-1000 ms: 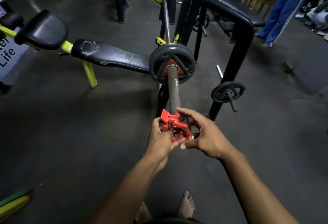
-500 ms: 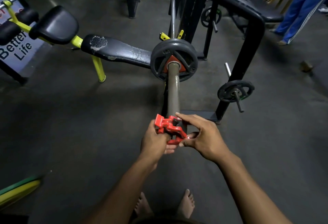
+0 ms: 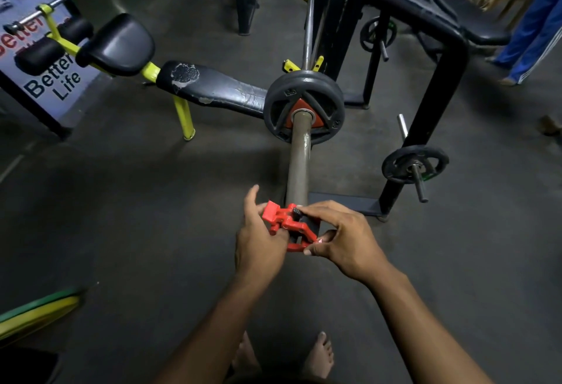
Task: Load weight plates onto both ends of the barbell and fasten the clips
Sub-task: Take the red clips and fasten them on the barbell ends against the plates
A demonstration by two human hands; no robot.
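Here, at lower centre of the frame, both hands grip the red clip (image 3: 288,227) at the near end of the barbell (image 3: 298,158): left hand (image 3: 258,240) pinching its lever side, right hand (image 3: 343,239) fingers (image 3: 310,209) curled over its top and underside. Farther up the sleeve sits a dark weight plate (image 3: 304,107).

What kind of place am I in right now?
Most likely a gym weight room: a barbell loaded with a weight plate, a padded bench, and a smaller plate on a rack peg.
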